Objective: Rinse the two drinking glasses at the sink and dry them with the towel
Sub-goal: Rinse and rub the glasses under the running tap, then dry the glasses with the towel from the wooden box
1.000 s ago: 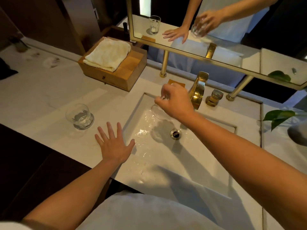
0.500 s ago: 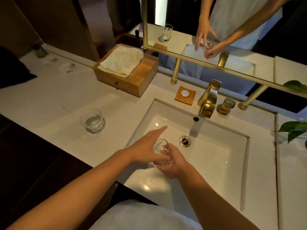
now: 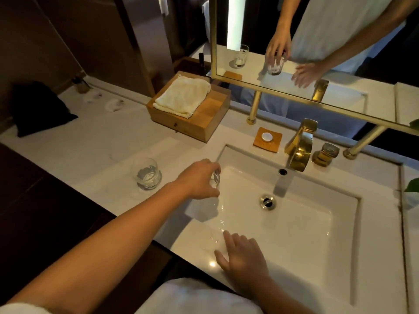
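Gripping one drinking glass (image 3: 215, 179) from above, the left hand (image 3: 199, 180) hangs over the left edge of the sink (image 3: 294, 236). Its fingers curl down round the glass's sides. In the direct view only a sliver of the glass shows past the fingertips, on the basin side of the hand. The reflection in the mirror (image 3: 353, 71) shows more: the glass is upright with its long axis vertical, its mouth up under the palm and its base hanging below the fingers. It is clear of the basin floor.

The right hand (image 3: 246, 261) is at the near left corner of the sink. Its fingers are spread and fairly straight, pointing toward the back left, and they hold nothing. It is blurred, and whether it touches the rim cannot be told. A wet gleam lies on the basin slope just beyond its fingertips.

The second glass (image 3: 147, 174) stands upright, mouth up, on the countertop (image 3: 90, 152). It is left of the sink's left edge and toward the front edge, near the left wrist but apart from it.

The folded towel (image 3: 182, 96) lies on a wooden box (image 3: 205, 120) at the back of the countertop, to the left of the sink. A gold faucet (image 3: 299, 147) rises from the sink's back edge and reaches over the basin toward the drain (image 3: 267, 201).
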